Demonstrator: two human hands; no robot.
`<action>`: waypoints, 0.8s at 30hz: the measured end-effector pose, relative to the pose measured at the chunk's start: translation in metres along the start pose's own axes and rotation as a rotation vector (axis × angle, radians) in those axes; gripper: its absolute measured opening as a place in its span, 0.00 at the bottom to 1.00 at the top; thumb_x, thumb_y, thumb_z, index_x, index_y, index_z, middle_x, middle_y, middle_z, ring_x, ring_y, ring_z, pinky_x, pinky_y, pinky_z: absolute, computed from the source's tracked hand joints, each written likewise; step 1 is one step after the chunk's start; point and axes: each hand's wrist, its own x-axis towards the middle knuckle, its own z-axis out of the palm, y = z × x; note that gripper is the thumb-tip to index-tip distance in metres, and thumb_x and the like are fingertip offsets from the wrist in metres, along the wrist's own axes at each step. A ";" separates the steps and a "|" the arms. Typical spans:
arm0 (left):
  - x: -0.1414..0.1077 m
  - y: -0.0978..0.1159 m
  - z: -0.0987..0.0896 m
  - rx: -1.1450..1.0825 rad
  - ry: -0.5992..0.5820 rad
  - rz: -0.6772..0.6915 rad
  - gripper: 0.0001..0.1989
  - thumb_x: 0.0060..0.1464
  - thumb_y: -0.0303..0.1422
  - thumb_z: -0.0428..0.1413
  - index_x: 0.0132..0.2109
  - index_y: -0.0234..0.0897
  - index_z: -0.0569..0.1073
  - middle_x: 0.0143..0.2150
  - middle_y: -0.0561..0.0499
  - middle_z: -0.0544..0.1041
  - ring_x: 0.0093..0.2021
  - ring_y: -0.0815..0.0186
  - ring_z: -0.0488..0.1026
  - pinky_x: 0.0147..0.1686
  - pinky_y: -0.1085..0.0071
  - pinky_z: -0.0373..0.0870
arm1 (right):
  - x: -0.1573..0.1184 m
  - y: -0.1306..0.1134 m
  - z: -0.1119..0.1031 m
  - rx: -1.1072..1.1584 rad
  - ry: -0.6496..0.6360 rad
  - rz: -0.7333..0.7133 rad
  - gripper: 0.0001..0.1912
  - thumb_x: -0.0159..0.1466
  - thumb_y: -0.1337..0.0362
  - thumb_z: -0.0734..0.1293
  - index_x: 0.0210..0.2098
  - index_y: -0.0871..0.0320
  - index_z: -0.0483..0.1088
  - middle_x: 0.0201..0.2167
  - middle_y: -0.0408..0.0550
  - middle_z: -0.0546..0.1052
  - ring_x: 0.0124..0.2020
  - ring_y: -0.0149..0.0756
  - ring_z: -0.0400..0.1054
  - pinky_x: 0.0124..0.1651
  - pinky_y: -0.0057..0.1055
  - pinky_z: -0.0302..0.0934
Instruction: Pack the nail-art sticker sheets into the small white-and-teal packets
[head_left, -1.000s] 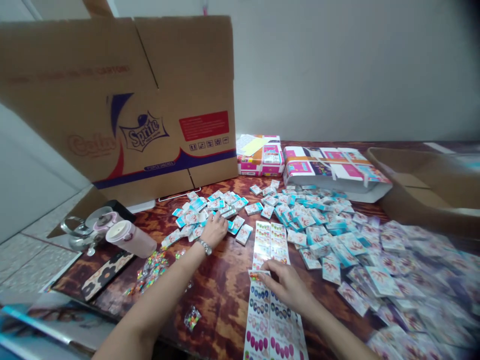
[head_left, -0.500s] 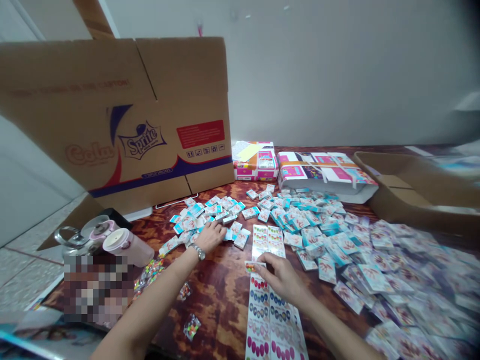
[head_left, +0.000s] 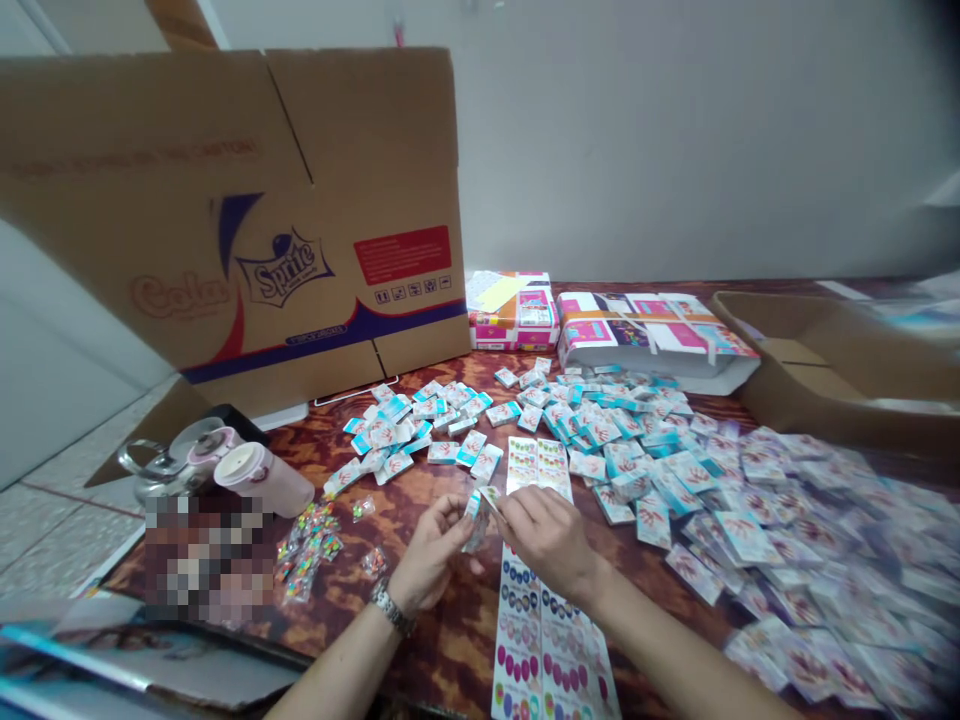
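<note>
Small white-and-blue card packet [head_left: 478,503] is pinched in mid-air between both hands, with a clear film piece hanging just below it; detail is too small to tell. Left hand [head_left: 433,553] is curled, fingertips closed on the packet's left side, and a metal-link wristwatch [head_left: 390,607] is worn on that wrist. Right hand [head_left: 551,535] is angled downward, fingertips [head_left: 501,507] closed on the packet's right side. Long printed sticker sheet with rows of coloured dots [head_left: 541,640] is laid under the hands on the reddish-brown wood-grain worktop [head_left: 450,655], and a second printed sheet [head_left: 534,465] is placed just beyond them. Loose packets are spread in a smaller pile [head_left: 405,432] left of the second sheet and a much larger pile [head_left: 787,540] to the right. Small clear bags of colourful beads [head_left: 306,550] are placed near the left hand, beside a pale pink lidded tumbler [head_left: 262,478]. Brown cardboard Sprite carton [head_left: 262,220] is stood at the back left, two pink-printed wrapped bundles [head_left: 652,328] at the back centre, and a shallow cardboard tray [head_left: 832,365] at the back right.
</note>
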 end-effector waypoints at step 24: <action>-0.008 -0.002 -0.007 -0.042 -0.165 -0.282 0.17 0.52 0.43 0.55 0.38 0.31 0.68 0.27 0.50 0.74 0.19 0.71 0.72 0.11 0.84 0.64 | -0.012 0.001 -0.027 0.661 -0.324 0.228 0.11 0.62 0.59 0.61 0.34 0.57 0.72 0.26 0.45 0.72 0.29 0.32 0.64 0.32 0.27 0.54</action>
